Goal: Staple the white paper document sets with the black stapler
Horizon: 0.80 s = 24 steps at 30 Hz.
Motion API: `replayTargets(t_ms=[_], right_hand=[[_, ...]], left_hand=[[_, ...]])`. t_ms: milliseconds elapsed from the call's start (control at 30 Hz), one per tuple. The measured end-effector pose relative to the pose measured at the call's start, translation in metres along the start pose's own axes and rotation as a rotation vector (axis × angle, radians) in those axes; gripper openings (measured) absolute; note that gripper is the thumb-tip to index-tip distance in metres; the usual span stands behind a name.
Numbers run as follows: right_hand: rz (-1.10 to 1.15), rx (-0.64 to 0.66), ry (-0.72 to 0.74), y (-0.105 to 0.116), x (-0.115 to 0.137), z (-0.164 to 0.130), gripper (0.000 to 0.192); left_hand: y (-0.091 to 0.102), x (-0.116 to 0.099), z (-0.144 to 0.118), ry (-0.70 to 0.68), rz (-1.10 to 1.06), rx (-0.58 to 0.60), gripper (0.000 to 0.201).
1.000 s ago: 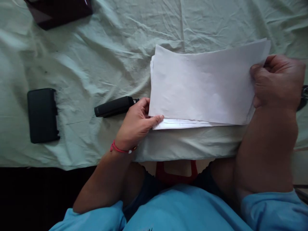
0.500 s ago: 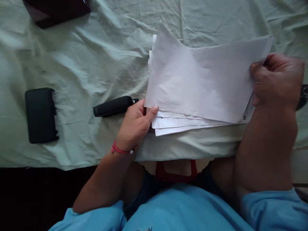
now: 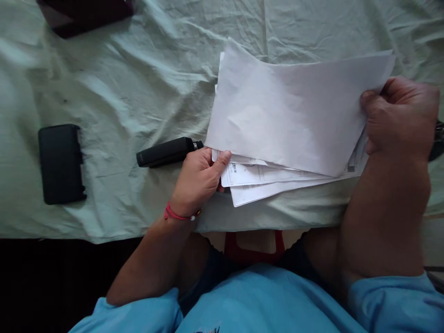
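Observation:
A stack of white paper sheets [image 3: 291, 115] lies fanned out near the front edge of a table covered with a pale green cloth [image 3: 138, 92]. My right hand [image 3: 398, 115] grips the stack's right end, fingers curled over the sheets. My left hand [image 3: 199, 178] pinches the lower left corner, thumb on the printed sheets that stick out below the blank top sheet. A red thread band circles my left wrist.
A black stapler-like tool [image 3: 168, 151] lies just left of my left hand. A black rectangular case [image 3: 61, 164] sits at the left. A dark maroon object [image 3: 86, 14] lies at the top left. Something dark peeks out behind my right hand [image 3: 437, 138].
The stack, first squared up, has fanned apart: the top sheet's left end lifted and the lower printed sheets slid out toward me at the lower left. Both hands kept their places.

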State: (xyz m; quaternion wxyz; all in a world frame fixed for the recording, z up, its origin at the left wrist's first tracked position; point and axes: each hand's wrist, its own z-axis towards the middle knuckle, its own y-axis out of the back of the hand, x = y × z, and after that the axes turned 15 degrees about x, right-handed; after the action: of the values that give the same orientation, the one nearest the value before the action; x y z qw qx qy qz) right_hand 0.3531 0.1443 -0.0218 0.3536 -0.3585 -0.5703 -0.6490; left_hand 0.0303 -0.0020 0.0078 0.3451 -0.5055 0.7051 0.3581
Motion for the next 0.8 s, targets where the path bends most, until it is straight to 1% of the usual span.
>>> replayTargets(t_ms=[100,167,200,233,300,333,367,467,567,633,733,800], right_hand=[[-0.032,-0.085,-0.097,-0.002,0.001,0.002,0.015],[-0.037,-0.085,-0.122,-0.003,0.007,0.002,0.02],[-0.03,-0.086,-0.126,-0.004,0.011,0.001,0.025],[-0.019,-0.097,-0.128,-0.005,0.015,0.0,0.03],[-0.003,-0.121,-0.137,-0.006,0.021,-0.002,0.038],[-0.004,-0.129,-0.14,-0.007,0.024,-0.003,0.04],[-0.011,-0.135,-0.146,-0.008,0.026,-0.004,0.04],[-0.033,-0.126,-0.174,-0.009,0.029,-0.005,0.038],[-0.035,-0.11,-0.172,-0.009,0.027,-0.004,0.036],[-0.054,-0.098,-0.158,-0.008,0.023,-0.003,0.033],[-0.083,-0.071,-0.148,-0.006,0.019,-0.004,0.029],[-0.105,-0.057,-0.146,-0.004,0.019,-0.005,0.027]], left_hand=[[-0.002,0.001,0.001,-0.041,-0.028,-0.04,0.048],[-0.002,0.003,0.001,-0.072,-0.09,-0.049,0.037],[-0.002,0.004,0.001,-0.09,-0.139,-0.035,0.032],[-0.002,0.005,0.002,-0.106,-0.194,-0.007,0.033],[-0.001,0.007,0.002,-0.121,-0.296,0.057,0.048],[0.0,0.007,0.002,-0.11,-0.324,0.08,0.051],[0.0,0.007,0.002,-0.09,-0.335,0.09,0.05],[0.001,0.006,0.002,-0.032,-0.269,0.068,0.034],[0.001,0.004,0.002,-0.035,-0.175,0.049,0.021],[-0.001,0.003,0.001,-0.017,-0.17,0.032,0.021],[-0.002,0.002,0.0,0.032,-0.19,0.018,0.027],[-0.003,0.002,-0.001,0.013,-0.205,0.019,0.028]])
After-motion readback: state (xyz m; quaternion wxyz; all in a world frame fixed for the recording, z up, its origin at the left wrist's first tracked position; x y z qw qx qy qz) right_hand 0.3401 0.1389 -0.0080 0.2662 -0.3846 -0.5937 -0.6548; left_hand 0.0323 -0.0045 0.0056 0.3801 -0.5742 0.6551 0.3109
